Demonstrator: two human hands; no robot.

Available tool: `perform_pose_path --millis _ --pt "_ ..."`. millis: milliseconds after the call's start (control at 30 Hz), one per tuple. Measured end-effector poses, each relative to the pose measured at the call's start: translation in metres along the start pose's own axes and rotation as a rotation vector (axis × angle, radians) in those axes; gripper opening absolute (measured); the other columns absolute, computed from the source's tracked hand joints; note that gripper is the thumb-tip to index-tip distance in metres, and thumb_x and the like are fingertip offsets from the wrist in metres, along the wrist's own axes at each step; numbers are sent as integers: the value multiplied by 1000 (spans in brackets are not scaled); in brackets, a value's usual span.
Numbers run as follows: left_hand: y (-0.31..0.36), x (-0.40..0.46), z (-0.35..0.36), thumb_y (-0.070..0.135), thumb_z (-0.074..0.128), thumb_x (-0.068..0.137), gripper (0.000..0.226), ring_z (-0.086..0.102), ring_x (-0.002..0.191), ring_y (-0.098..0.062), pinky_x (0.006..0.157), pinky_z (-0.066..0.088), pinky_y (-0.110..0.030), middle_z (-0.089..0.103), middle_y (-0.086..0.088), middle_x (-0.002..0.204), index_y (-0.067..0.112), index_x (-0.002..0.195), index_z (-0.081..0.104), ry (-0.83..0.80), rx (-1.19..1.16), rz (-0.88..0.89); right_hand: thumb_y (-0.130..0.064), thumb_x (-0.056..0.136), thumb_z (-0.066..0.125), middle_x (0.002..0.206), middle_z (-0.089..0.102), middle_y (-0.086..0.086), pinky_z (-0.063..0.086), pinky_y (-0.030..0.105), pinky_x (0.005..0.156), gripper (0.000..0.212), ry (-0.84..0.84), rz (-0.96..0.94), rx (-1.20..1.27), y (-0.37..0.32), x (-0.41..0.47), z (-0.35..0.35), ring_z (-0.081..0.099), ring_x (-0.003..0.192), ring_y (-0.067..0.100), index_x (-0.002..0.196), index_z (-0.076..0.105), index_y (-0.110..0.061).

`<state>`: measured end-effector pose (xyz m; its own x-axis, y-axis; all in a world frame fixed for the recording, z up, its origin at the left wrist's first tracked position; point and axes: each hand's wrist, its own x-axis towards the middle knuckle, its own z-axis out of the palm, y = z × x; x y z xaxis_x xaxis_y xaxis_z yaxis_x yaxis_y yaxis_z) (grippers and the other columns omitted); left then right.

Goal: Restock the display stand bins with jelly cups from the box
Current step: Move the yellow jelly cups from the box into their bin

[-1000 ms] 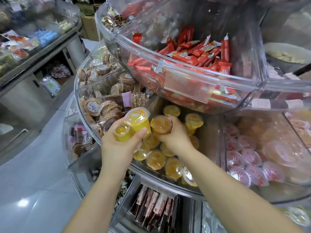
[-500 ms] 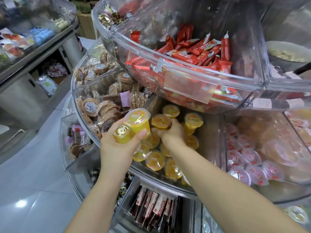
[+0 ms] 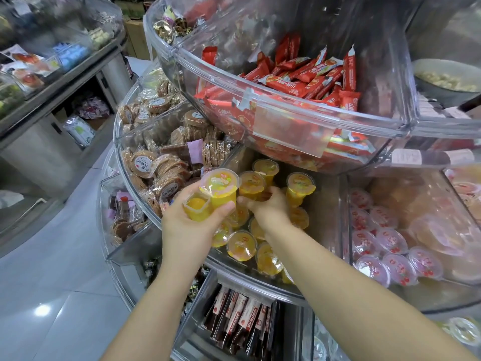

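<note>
l hand [image 3: 191, 227] was held just in front of the clear display stand's middle tier, fingers and thumb curled round two yellow jelly cups: a tall round one [image 3: 221, 188] w/ its foil lid facing the camera, and a smaller angular one [image 3: 196, 207] pressed against it on the left. thumb lay across the front of the taller cup.

r hand [image 3: 268, 207] reached over the rim into the jelly bin [image 3: 260, 272], knuckles up, fingers curled down among the cups at the back. it touched an orange-yellow cup [image 3: 251, 182] there, but whether it actually gripped that cup or just pushed it, can't tell; fingertips were hidden.

bin held more yellow cups: two standing at the back [image 3: 299, 186], several lying w/ lids up along the front wall [image 3: 240, 244]. no box in view.

rest: bin to the right w/ red-printed clear cups [image 3: 390, 241]; bin to the left w/ round wrapped biscuits [image 3: 156, 168]; top tier above w/ red snack bars [image 3: 312, 79]; lower tier w/ dark stick packs [image 3: 242, 321]. a grey counter [image 3: 52, 82] w/ other goods stood well apart on the left, across a pale tiled floor [image 3: 52, 282].
</note>
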<state>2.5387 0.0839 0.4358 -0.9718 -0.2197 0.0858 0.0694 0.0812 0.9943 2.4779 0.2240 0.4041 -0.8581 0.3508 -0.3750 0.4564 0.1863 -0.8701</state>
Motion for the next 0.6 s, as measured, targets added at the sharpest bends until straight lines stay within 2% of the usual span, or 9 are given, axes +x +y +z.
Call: perform_pose_path --millis 100,133,200,300,333,400,467,500,600 --pt "2 -4 0 27 85 60 46 67 92 -4 81 53 -26 72 12 98 34 103 67 -44 44 41 -20 77 72 108 57 -4 43 20 64 50 -73 -10 121 -4 -19 -23 55 91 15 119 46 -22" --pt "2 -5 1 26 85 60 45 66 92 -2 80 51 -20 71 15 97 35 101 67 -64 74 73 -13 79 67 102 56 -6 44 19 64 42 -116 -64 119 -6 -28 -32 56 90 13 115 47 -22" --pt "5 -8 4 24 86 59 46 64 93 3 77 47 -9 69 21 98 38 99 66 -119 105 126 -1 80 58 105 58 -5 48 20 76 41 -277 -199 82 -9 -47 -51 57 100 13 114 50 -23" --pt "11 -12 10 22 82 60 49 64 94 0 76 47 -10 69 19 99 43 100 65 -245 124 189 1 81 62 122 60 -6 51 26 91 55 -555 -344 123 -10 -70 -72 57 113 8 128 49 -24" --pt "12 -14 13 21 80 60 49 64 93 0 75 47 -10 69 18 99 43 100 65 -286 130 200 0 80 65 122 62 -5 51 28 92 55 -596 -368 162 -10 -75 -75 58 113 9 128 51 -23" --pt "14 -14 19 21 78 59 47 65 90 -1 74 50 -15 70 16 96 40 100 66 -354 131 173 -1 79 69 115 66 0 53 31 89 47 -558 -408 200 -9 -81 -79 62 107 15 121 57 -18" --pt "17 -16 24 25 82 56 46 68 85 -5 72 53 -19 72 13 90 41 96 67 -368 118 86 -2 75 73 108 69 3 55 34 86 44 -462 -425 235 -8 -83 -81 65 102 18 115 61 -17" --pt "19 -16 26 28 86 53 47 69 84 -9 70 55 -21 73 9 88 39 95 68 -343 65 4 -4 74 74 106 70 1 55 30 83 43 -422 -426 258 -8 -82 -82 65 100 16 112 62 -20" --pt "24 -15 28 34 75 65 41 70 83 -17 64 55 -27 73 0 84 19 101 64 -235 -403 -381 -9 74 75 96 70 -8 50 12 70 39 -347 -417 278 -7 -80 -89 65 88 1 106 61 -27"
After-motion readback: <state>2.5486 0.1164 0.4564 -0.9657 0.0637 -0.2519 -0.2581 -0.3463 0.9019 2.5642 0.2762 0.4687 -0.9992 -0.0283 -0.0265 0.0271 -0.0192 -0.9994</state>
